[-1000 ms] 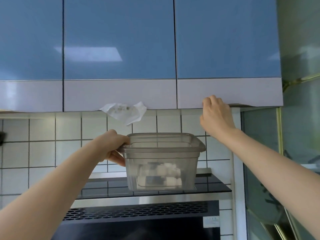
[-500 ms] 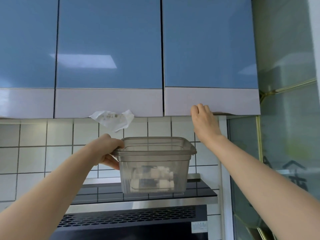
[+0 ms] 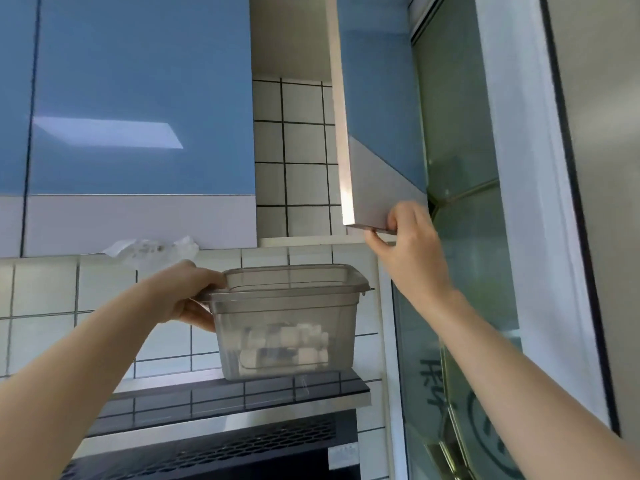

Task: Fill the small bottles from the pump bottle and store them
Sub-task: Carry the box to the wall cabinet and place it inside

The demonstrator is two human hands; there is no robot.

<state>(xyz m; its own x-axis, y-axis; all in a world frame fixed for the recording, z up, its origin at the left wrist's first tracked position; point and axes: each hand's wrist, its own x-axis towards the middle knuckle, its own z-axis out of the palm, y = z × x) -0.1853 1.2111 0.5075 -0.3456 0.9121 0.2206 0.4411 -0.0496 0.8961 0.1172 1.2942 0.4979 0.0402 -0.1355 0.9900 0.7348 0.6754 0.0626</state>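
My left hand (image 3: 194, 296) grips the left rim of a clear lidded plastic container (image 3: 287, 313), held up in front of the tiled wall. Several small white-capped bottles (image 3: 284, 348) lie in its bottom. My right hand (image 3: 405, 237) pinches the lower corner of the rightmost blue cabinet door (image 3: 377, 133), which stands swung open. Behind the door the cabinet opening (image 3: 291, 150) shows a tiled back wall and a pale bottom shelf edge. No pump bottle is in view.
Closed blue wall cabinets (image 3: 138, 98) fill the left. A crumpled paper scrap (image 3: 152, 249) hangs under them. A black range hood (image 3: 225, 410) juts out below the container. A glass door with brass frame (image 3: 467, 237) stands at the right.
The right cabinet door was shut with my right hand under its lower edge; now that hand has pulled it open. The container stays held up by my left hand.
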